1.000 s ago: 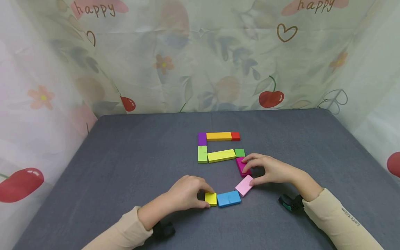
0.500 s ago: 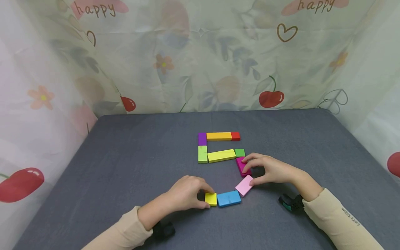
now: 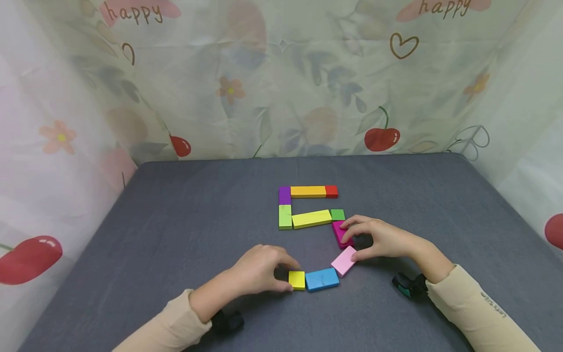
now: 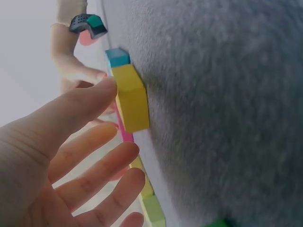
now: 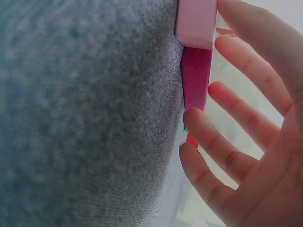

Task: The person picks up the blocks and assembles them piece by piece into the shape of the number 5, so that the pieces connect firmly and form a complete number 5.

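Note:
Thumb and fingers spread, my left hand (image 3: 262,270) is at the left end of a small yellow block (image 3: 296,280). The left wrist view has the thumb tip right at that block's edge, the other fingers loose. A blue block (image 3: 322,279) lies just right of it. My right hand (image 3: 384,238) rests with its thumb at the corner of a pink block (image 3: 344,261) and fingertips on a magenta block (image 3: 340,233), curled around neither. Behind these, a green block (image 3: 337,215) and a long yellow block (image 3: 311,219) continue the line.
A light green block (image 3: 285,217), a purple block (image 3: 284,195), an orange block (image 3: 308,192) and a red block (image 3: 332,191) form the far part of the line. All lie flat on a dark grey table (image 3: 193,210). A printed curtain (image 3: 281,98) hangs behind.
My left hand has drawn back slightly leftward, its fingertips coming off the small yellow block. The right hand and the blocks look unmoved.

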`<act>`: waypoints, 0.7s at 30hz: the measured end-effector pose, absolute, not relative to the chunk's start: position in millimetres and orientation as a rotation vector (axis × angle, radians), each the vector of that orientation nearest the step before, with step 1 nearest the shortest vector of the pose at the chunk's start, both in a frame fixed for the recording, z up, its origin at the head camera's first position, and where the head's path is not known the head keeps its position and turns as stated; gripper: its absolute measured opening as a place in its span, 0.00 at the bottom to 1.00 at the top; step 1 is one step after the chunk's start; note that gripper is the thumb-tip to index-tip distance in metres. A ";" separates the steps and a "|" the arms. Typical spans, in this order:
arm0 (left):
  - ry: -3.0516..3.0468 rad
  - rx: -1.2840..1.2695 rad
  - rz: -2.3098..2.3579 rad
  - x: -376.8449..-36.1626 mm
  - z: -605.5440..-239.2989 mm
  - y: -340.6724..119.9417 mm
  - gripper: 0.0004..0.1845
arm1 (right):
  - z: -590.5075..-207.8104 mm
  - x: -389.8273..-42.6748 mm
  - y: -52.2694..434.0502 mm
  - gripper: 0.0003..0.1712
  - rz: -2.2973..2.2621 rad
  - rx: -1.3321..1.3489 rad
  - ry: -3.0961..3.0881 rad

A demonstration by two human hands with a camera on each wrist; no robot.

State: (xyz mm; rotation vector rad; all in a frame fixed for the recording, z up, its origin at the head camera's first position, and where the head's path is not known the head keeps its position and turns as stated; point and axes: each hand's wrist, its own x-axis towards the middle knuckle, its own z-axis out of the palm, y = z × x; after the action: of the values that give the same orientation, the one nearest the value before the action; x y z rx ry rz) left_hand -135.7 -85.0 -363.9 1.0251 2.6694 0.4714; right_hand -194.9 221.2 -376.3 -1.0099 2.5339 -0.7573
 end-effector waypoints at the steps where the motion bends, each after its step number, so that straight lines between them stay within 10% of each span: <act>1: 2.673 1.021 0.468 -136.0 -363.3 -85.9 0.19 | -376.2 -195.0 221.4 0.16 -0.758 -1.011 2.534; 21: 2.729 0.938 0.543 -136.9 -358.8 -110.1 0.19 | -378.3 -195.4 222.2 0.16 -0.757 -1.029 2.545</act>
State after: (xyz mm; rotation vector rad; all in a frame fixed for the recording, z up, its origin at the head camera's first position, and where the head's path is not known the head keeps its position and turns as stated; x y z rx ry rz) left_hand -136.9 -110.1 -358.8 0.9380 2.7292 0.5431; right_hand -195.4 222.2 -378.3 -1.0295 2.5447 -0.7570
